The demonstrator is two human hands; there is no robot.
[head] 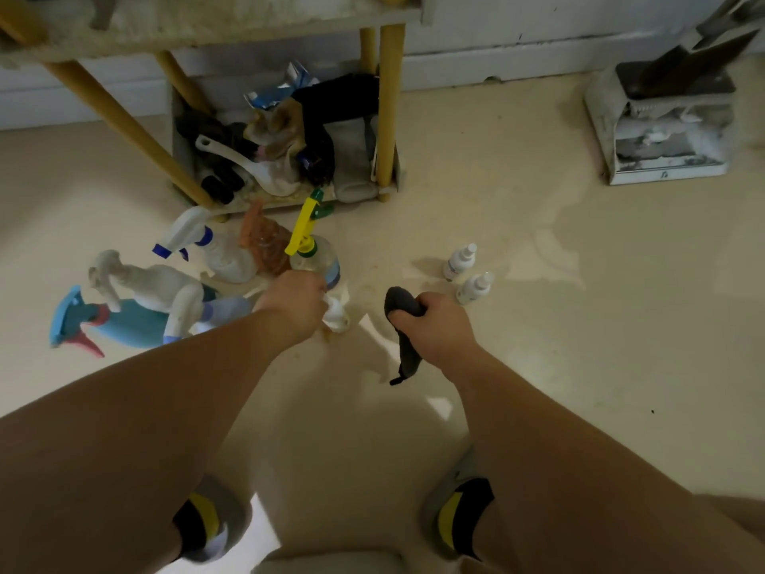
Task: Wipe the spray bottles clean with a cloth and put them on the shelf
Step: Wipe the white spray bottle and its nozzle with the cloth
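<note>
By the shelf [207, 31], your spray bottles [232, 258] crowd the floor [496, 366]. Your left hand [296, 300] grabs a white bottle [337, 316]; your right hand [434, 325] squeezes the cloth [403, 345]. Lift carelessly and your arm may tip its neighbours. Your hand hides most of it, so its shape is unclear.
</note>
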